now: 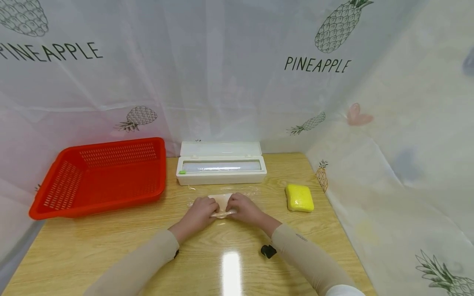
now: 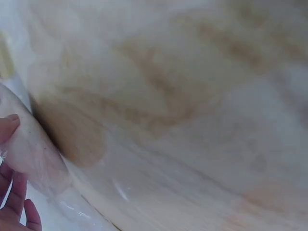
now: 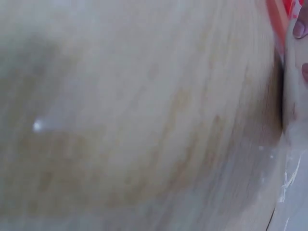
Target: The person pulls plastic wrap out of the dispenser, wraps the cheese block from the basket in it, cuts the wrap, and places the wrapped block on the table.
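Note:
Between my two hands lies a pale, flat thing (image 1: 222, 200) on a sheet of cling film (image 1: 252, 191), its exact kind hard to make out. My left hand (image 1: 200, 213) grips the film at its left side with bent fingers; my right hand (image 1: 245, 209) does the same at its right. The film is drawn up along the near edge. In the left wrist view, the left fingertips (image 2: 18, 197) are at the pale thing (image 2: 38, 154), with clear film around it. The right wrist view catches only fingertips (image 3: 300, 29) over its edge.
Behind the hands stands a white cling film dispenser (image 1: 221, 177), lid up, its roll (image 1: 221, 166) showing. A red plastic basket (image 1: 122, 201) is at the left. A yellow, film-wrapped block (image 1: 299, 197) lies at the right. Pineapple-printed curtains (image 1: 237, 82) enclose the wooden table (image 1: 207, 263).

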Demonstrator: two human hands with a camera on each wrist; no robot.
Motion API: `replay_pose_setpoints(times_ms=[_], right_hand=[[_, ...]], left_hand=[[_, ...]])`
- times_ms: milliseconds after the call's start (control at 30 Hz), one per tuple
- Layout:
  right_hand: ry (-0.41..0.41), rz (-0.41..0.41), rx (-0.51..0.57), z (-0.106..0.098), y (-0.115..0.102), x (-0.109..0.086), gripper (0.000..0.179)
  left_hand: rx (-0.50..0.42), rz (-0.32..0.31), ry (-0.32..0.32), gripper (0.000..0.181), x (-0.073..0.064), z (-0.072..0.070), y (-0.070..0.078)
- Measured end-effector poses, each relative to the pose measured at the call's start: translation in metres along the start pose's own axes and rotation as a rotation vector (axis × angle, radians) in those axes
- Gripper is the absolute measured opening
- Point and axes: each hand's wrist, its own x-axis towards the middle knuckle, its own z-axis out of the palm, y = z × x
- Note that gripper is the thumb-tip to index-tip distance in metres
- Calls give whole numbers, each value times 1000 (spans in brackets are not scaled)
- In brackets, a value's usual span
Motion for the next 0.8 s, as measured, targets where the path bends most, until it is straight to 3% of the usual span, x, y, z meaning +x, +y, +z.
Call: replay_pose_setpoints(times_ms=[200, 400, 500, 700, 800], right_hand=[[-19, 49, 49, 2, -11, -12, 15], [-37, 42, 101, -1, -18, -23, 17], [-3, 90, 187, -8, -15, -29, 18], [206, 293, 364, -26, 7, -45, 24], [277, 364, 410, -33, 20, -53, 27]], left_hand=[[17, 34, -3, 24, -10, 0, 8], [-15, -22, -70, 27, -20, 1, 15], [-79, -106, -64, 34, -24, -2, 13], [-279, -367, 80, 44, -36, -21, -1], [-344, -480, 107, 48, -43, -27, -12]])
